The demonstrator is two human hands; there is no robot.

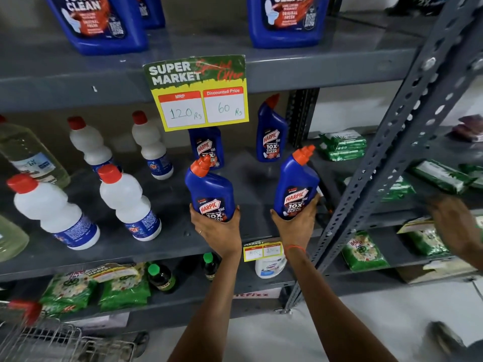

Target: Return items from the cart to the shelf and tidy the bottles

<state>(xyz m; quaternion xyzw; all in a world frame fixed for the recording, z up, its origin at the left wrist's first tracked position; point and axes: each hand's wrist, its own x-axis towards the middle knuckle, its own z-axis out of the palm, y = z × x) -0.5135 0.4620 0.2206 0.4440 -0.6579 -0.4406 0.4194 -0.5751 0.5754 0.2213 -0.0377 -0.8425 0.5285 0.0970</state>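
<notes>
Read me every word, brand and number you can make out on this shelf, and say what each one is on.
"SUPER MARKET", "MRP 120 Rs", "Discounted Price 60 Rs": yellow offer sign.
"HARPIC 10X TOTAL CLEAN": blue bottle in the left hand, blue bottle in the right hand, and two Harpic bottles behind.
"TOTAL CLEAN", "ORIGINAL FRESH": big blue jugs.
"Wheel": green packet.
Small price tag, white bottles' labels: too blurred.

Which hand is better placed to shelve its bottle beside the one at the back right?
Right, probably. The right hand holds its blue bottle just in front of the back-right bottle; the left hand is lined up with the bottle under the price sign.
</notes>
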